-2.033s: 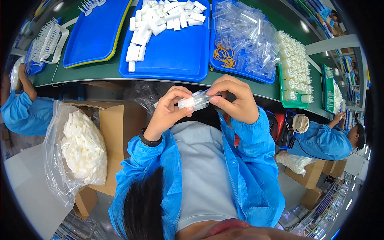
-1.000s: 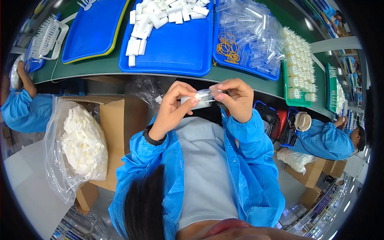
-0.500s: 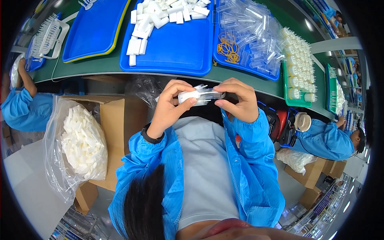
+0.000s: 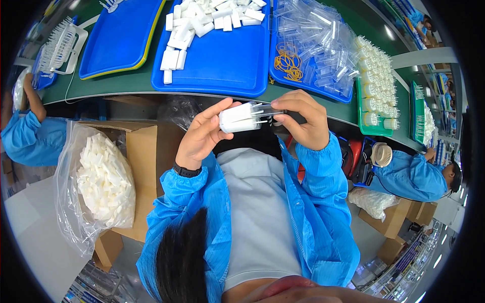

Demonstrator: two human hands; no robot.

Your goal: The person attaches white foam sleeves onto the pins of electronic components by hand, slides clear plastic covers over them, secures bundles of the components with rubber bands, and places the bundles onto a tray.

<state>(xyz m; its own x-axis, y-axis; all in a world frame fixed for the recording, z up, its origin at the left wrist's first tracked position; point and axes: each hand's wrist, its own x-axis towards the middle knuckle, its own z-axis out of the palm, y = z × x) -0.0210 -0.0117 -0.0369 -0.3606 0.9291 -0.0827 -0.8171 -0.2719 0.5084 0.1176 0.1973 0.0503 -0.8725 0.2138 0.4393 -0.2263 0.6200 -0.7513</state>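
Observation:
In front of my chest is a bundle of white pieces (image 4: 239, 118) with thin white prongs sticking out at its right end. My left hand (image 4: 198, 136) holds the bundle's left end on its curled fingers, the thumb lifted away from it. A clear plastic sleeve (image 4: 269, 110) is pinched between the thumb and fingers of my right hand (image 4: 307, 120). The sleeve's left end meets the pronged end of the bundle; how far the two overlap I cannot tell.
Ahead, a blue tray (image 4: 212, 68) bears white blocks. Another blue tray (image 4: 328, 91) has clear sleeves and yellow rubber bands (image 4: 288, 64). A green tray (image 4: 366, 126) of pronged bundles stands right. At left, a bag of white pieces (image 4: 106, 177) sits by a carton. Co-workers sit either side.
My left hand has loosened and turned, its thumb coming off the bundle, so more of the white pieces shows. My right hand still pinches the clear sleeve and has barely moved.

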